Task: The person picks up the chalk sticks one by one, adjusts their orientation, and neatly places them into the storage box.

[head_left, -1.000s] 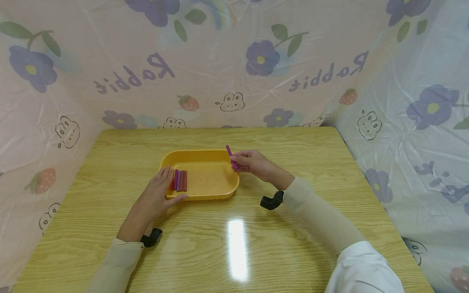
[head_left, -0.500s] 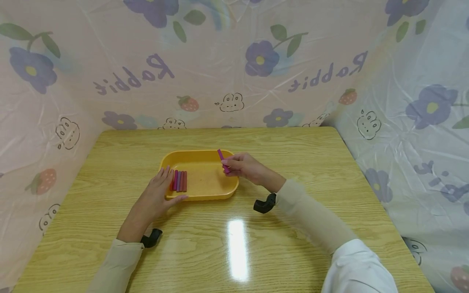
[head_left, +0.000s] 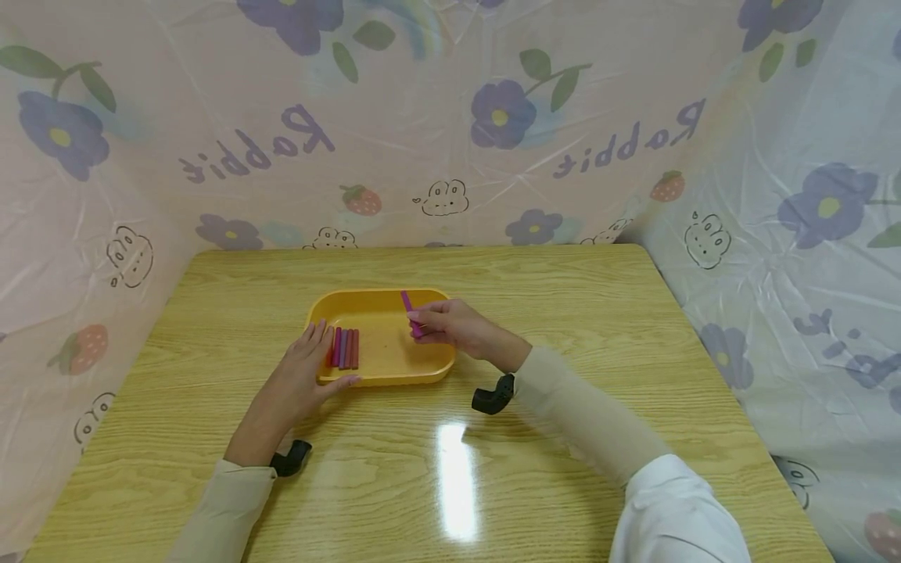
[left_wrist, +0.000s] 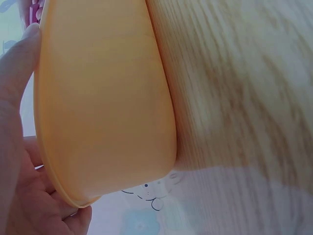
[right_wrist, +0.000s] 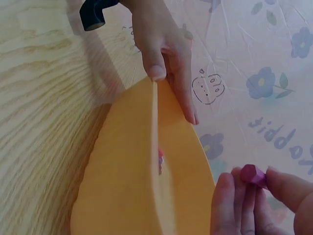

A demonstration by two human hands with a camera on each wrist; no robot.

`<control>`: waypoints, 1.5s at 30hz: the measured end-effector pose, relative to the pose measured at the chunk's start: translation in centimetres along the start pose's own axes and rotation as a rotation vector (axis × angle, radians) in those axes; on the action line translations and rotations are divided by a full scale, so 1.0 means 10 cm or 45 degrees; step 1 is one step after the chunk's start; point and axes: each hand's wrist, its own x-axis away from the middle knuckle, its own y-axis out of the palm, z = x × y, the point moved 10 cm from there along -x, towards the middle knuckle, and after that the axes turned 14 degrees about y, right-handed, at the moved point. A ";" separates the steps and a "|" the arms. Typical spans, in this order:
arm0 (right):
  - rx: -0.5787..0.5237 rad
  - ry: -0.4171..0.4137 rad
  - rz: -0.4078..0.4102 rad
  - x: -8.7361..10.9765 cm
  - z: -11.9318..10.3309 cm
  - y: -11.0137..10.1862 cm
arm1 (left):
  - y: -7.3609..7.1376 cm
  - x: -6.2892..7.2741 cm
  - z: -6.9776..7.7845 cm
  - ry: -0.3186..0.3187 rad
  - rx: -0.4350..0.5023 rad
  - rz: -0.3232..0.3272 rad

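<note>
My right hand [head_left: 457,327] pinches a magenta, six-sided crayon [head_left: 407,302] between thumb and fingers, over the right part of the yellow tray [head_left: 383,377]. The crayon stands tilted, its flat end [right_wrist: 250,173] facing the right wrist camera. Inside the tray at its left end, several crayons [head_left: 349,349] in red, magenta and purple lie side by side in a row. My left hand [head_left: 299,375] rests across that left end. Its fingers lie extended over the rim beside the row, and its thumb [right_wrist: 155,72] lies along the near rim. The left fingers partly cover the leftmost crayon.
The tray stands on a wood-grain table [head_left: 563,305] with a patterned curtain [head_left: 394,141] behind and at both sides. Black wrist devices, one on the left wrist [head_left: 291,458] and one on the right wrist [head_left: 493,395], stick out above the tabletop.
My right hand has moved left with the magenta crayon, from the tray's right rim to over its inside. The left hand, the tray and the row of crayons have stayed put.
</note>
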 end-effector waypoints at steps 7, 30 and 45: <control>0.017 0.042 -0.025 -0.08 0.04 0.14 | -0.01 0.01 0.01 0.002 -0.003 0.005; 0.120 0.209 0.178 -0.51 0.39 0.29 | 0.01 0.01 -0.02 -0.009 0.049 -0.019; 0.280 0.286 0.162 -0.69 0.48 0.43 | 0.01 0.00 -0.01 0.026 0.035 0.004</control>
